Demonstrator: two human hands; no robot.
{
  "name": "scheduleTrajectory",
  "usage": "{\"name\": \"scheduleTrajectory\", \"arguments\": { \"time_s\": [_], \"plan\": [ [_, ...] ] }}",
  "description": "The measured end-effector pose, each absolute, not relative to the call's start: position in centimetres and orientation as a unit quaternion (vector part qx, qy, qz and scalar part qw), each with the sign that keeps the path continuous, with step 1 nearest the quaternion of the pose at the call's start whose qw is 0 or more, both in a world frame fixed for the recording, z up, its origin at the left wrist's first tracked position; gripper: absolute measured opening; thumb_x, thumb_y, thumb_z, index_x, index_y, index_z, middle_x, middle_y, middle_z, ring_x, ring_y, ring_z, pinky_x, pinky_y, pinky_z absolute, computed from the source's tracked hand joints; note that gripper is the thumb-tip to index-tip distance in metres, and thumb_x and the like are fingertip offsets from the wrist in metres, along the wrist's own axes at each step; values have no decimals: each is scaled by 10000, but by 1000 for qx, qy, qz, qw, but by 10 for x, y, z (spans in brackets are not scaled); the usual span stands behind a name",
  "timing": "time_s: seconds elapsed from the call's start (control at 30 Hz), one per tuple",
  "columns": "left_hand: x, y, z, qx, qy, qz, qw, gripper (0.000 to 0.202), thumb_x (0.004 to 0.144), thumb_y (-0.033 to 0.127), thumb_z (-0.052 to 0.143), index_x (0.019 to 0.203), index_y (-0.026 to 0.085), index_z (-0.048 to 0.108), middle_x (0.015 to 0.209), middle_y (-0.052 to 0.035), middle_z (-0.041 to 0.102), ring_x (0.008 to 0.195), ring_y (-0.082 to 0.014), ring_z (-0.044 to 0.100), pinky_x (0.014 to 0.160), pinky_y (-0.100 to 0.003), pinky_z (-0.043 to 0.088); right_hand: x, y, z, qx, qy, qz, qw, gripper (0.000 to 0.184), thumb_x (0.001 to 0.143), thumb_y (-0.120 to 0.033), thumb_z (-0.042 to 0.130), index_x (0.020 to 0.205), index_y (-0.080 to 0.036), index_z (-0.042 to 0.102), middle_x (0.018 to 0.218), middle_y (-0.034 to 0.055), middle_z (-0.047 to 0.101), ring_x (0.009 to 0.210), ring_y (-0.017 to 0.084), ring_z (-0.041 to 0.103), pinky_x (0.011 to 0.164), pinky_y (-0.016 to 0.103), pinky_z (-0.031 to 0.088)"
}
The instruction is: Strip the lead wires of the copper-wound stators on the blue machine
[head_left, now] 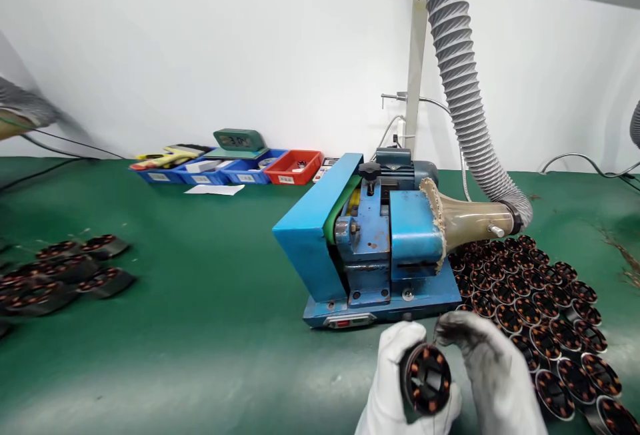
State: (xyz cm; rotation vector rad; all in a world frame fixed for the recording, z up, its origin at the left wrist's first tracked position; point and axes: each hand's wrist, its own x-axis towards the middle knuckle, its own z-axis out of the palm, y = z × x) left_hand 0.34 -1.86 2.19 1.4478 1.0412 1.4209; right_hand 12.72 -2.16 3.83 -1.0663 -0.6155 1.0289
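Observation:
My left hand (400, 381), in a white glove, is wrapped around a motor stator (427, 379), a dark ring with copper windings whose open face is turned toward me. Close on its right is my right hand (493, 368), in a white glove with blackened fingertips. Its fingers are pinched together at the stator's upper edge, where a thin wire seems to stand up. Both hands are in front of a blue belt grinding machine (367, 241). Many similar stators (527, 308) stand in rows to the right of the machine.
A grey flexible hose (465, 75) runs down to the machine's funnel (475, 218). More stators (65, 275) lie at the left of the green tabletop (200, 341). At the back are blue bins (245, 171), a red bin (295, 167) and a digital clock (240, 140).

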Motion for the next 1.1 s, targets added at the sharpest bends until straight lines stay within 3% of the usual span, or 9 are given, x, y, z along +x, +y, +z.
{"name": "scheduleTrajectory", "arguments": {
  "time_s": [0.13, 0.23, 0.37, 0.5, 0.63, 0.77, 0.87, 0.97, 1.1],
  "plan": [
    [13, -2, 14, 534, 454, 567, 432, 459, 700, 281, 721, 1122, 254, 544, 1191, -79, 574, 1153, -276, 563, 1012, -413, 455, 98, -15, 25, -540, -337, 429, 641, 434, 617, -347, 800, 1016, -194, 725, 1069, 109, 730, 1025, 301, 664, 897, 375, 529],
    [21, 11, 9, 472, 449, 554, 519, 423, 801, 333, 618, 1187, 237, 474, 1232, -111, 563, 1101, -249, 608, 979, -412, 487, 88, 3, 26, -599, -370, 375, 603, 505, 594, -331, 807, 1058, -173, 687, 1058, 121, 725, 980, 303, 680, 907, 406, 520],
    [30, 28, 11, 346, 403, 572, 626, 423, 797, 387, 591, 1155, 223, 437, 1208, -126, 567, 1004, -234, 657, 909, -406, 531, 90, 27, 35, -630, -401, 341, 571, 443, 656, -367, 758, 1030, -147, 668, 1023, 134, 733, 933, 291, 695, 862, 403, 541],
    [36, 36, 14, 352, 438, 571, 599, 362, 865, 459, 430, 1112, 194, 446, 1144, -147, 586, 996, -224, 647, 936, -421, 503, 95, 36, 39, -622, -414, 342, 569, 396, 669, -421, 756, 960, -161, 688, 900, 105, 760, 798, 269, 718, 753, 366, 575],
    [38, 37, 11, 418, 481, 556, 534, 444, 785, 413, 597, 1147, 194, 463, 1206, -156, 549, 1119, -264, 580, 1043, -464, 401, 98, 36, 41, -619, -416, 344, 570, 357, 680, -423, 753, 921, -165, 698, 873, 102, 765, 794, 264, 719, 733, 342, 574],
    [41, 36, 11, 367, 448, 557, 595, 340, 833, 366, 504, 1138, 219, 470, 1146, -129, 578, 1015, -246, 639, 936, -442, 499, 99, 35, 46, -614, -412, 340, 581, 324, 696, -400, 742, 907, -156, 708, 846, 100, 771, 775, 257, 725, 690, 319, 585],
    [35, 26, 12, 371, 459, 557, 585, 316, 796, 323, 562, 1096, 236, 516, 1160, -101, 563, 1041, -232, 611, 945, -395, 494, 98, 26, 38, -620, -392, 340, 589, 331, 628, -364, 783, 875, -154, 718, 832, 108, 773, 756, 269, 732, 662, 316, 604],
    [20, 11, 11, 446, 481, 549, 518, 262, 768, 270, 597, 1029, 240, 591, 1138, -78, 559, 1035, -222, 583, 947, -352, 481, 94, 4, 19, -620, -377, 344, 597, 389, 557, -326, 821, 902, -171, 726, 894, 117, 769, 809, 290, 733, 712, 326, 608],
    [-4, 2, 19, 544, 430, 517, 501, 328, 751, 227, 597, 1077, 251, 628, 1182, -84, 594, 1124, -256, 568, 981, -377, 469, 97, -27, 6, -561, -414, 333, 635, 442, 609, -315, 807, 1028, -209, 711, 1065, 122, 719, 970, 298, 692, 794, 340, 585]
  ]
}}
